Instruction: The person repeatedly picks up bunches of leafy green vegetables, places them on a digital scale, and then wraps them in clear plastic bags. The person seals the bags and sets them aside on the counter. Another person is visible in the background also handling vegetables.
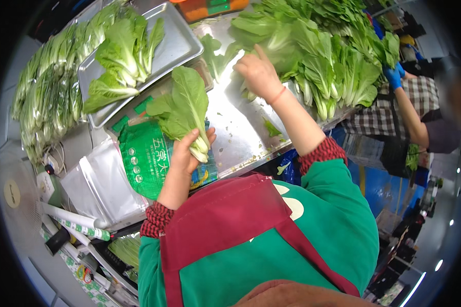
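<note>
My left hand [182,155] grips a head of leafy green cabbage [190,101] by its pale stem end, with the leaves pointing up and away from me. My right hand [258,73] is over the steel worktop [232,122], at the near left edge of a large heap of the same greens [322,57]. Leaves beside its fingers are blurred, and whether it holds any of them is hidden. Several heads of cabbage [119,57] lie in a metal tray [176,34] at the upper left. Beneath my left forearm is a green printed bag [142,161].
Bagged greens [53,80] are stacked at the far left. Clear plastic bags [107,180] lie left of the green bag. An orange scale [211,7] stands at the back. At the right, a co-worker's blue-gloved hand [393,75] touches the heap. Leaf scraps dot the worktop.
</note>
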Available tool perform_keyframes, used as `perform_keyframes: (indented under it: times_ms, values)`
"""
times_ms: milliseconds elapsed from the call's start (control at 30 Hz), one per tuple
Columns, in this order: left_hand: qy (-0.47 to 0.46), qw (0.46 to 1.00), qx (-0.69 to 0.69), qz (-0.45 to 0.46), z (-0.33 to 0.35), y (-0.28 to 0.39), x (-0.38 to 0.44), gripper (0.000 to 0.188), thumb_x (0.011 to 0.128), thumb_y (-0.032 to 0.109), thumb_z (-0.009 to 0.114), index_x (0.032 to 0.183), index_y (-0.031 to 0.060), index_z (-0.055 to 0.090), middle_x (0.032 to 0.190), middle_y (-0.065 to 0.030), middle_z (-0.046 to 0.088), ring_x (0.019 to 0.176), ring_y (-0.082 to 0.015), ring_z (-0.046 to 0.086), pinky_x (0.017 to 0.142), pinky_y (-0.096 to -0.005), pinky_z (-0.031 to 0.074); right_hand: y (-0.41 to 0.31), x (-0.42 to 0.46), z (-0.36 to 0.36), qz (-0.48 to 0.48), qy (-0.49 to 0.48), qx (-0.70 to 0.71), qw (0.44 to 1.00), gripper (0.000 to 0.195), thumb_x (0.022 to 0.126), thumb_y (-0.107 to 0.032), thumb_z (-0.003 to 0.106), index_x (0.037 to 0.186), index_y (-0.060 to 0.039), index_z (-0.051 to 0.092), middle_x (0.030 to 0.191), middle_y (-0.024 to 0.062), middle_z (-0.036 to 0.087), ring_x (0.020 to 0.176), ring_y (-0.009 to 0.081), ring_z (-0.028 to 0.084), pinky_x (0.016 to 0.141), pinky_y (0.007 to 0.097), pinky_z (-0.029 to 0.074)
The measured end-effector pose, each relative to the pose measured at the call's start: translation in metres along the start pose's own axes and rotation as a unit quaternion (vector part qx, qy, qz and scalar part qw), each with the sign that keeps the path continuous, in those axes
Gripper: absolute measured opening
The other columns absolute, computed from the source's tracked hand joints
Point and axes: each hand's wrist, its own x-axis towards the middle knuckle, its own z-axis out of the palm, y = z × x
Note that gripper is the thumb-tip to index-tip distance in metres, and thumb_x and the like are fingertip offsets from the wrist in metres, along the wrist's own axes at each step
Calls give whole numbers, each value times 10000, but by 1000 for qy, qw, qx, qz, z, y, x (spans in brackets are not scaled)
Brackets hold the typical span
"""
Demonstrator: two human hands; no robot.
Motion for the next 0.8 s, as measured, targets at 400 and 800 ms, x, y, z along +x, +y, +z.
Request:
perform_keyframes:
  times_ms: [400, 800]
  values:
    - [-6, 1000, -4, -3, 3, -12, 12, 488, 808, 57, 657, 1247, -24, 459, 1190, -146, 568, 1081, -276, 569, 934, -423, 475, -30, 24, 40, 348, 62, 266, 897, 321, 760, -230, 655, 988, -6, 630, 948, 199, 643, 878, 327, 633, 802, 404, 499]
    - [126, 858, 467, 171, -18, -20, 22, 513, 738, 147, 741, 1169, -22, 521, 1104, -165, 616, 953, -277, 626, 829, -347, 493, -3, -58, -4, 491, -35, 79, 867, 695, 752, -398, 636, 1265, 39, 464, 1206, 269, 513, 1084, 369, 538, 912, 421, 454]
